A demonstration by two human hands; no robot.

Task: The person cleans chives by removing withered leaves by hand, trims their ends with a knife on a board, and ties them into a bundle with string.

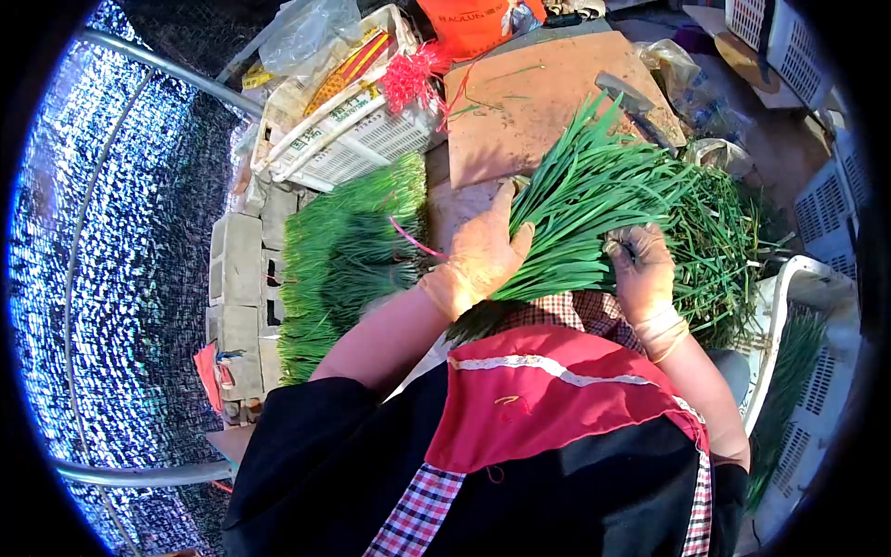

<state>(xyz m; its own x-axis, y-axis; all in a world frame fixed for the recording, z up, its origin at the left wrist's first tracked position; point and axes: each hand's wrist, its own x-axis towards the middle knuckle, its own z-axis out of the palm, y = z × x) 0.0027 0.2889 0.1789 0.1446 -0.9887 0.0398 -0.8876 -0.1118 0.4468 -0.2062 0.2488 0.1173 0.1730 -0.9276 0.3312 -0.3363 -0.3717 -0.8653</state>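
A thick bunch of green garlic chives (594, 204) lies across my lap, its leaves fanning up and to the right. My left hand (483, 251), in a thin see-through glove, is wrapped round the bunch's left side with the thumb over the leaves. At the right edge of the bunch, my right hand (645, 274) has its gloved fingers curled in a pinch; what sits between the fingertips is too small to make out. A looser heap of chives (715, 241) lies just beyond the right hand.
Tied bundles of chives (357, 241) stand in rows at left, beside concrete blocks (237, 260). Ahead lies a brown board (548, 93) with a cleaver-like tool (636, 107) on it. A white crate (362, 148) with red twine (413, 79) stands behind; another white crate (780, 316) is at right.
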